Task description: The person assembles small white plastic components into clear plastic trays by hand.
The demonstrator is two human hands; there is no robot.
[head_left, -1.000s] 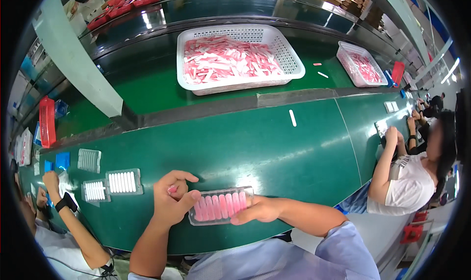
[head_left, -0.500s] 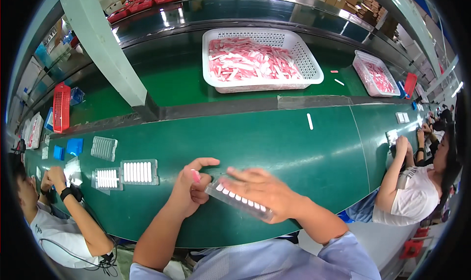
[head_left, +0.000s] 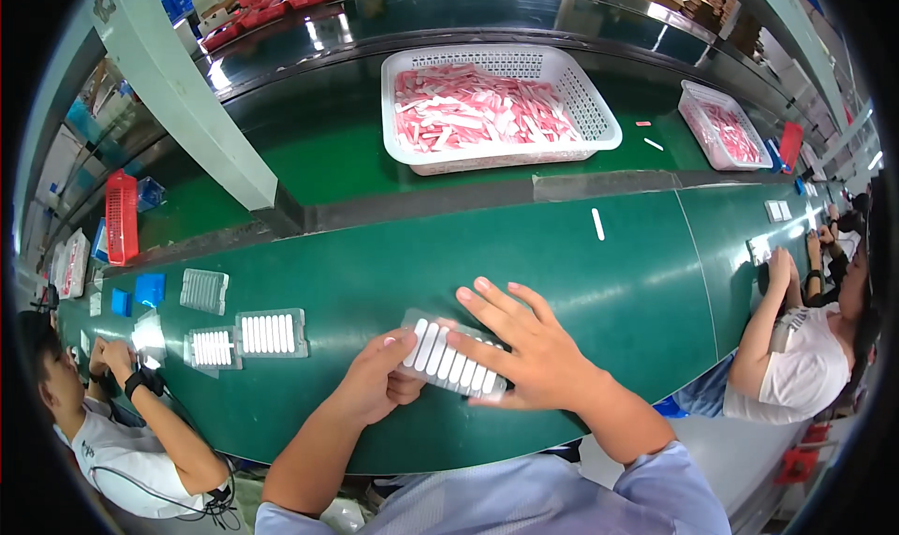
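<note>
Spread fingers of the right hand (head_left: 526, 355) have been lifted since the earlier frame, when the white strips (head_left: 436, 349) were mostly covered by them, and the thumb of the left hand (head_left: 373, 382) has been laid over the left end of the clear tray (head_left: 411, 318). Between the two hands, the tray is held tilted, its strips lined up side by side. Its left end is pinched by the left thumb and curled fingers. By the right hand nothing is clearly gripped: its index finger is laid over the strips, and whether its thumb is pressed to the tray cannot be told. Probably light, thin and slightly springy, the tray seems best held by its short ends; smooth strips could slip if it were tipped. Well left of the left fingers, two filled trays (head_left: 302, 340) are set on the green table (head_left: 534, 245). Beyond the right fingertips, a loose strip (head_left: 597, 224) is seen, then a white basket (head_left: 588, 95) heaped with pink and white pieces (head_left: 482, 113).
</note>
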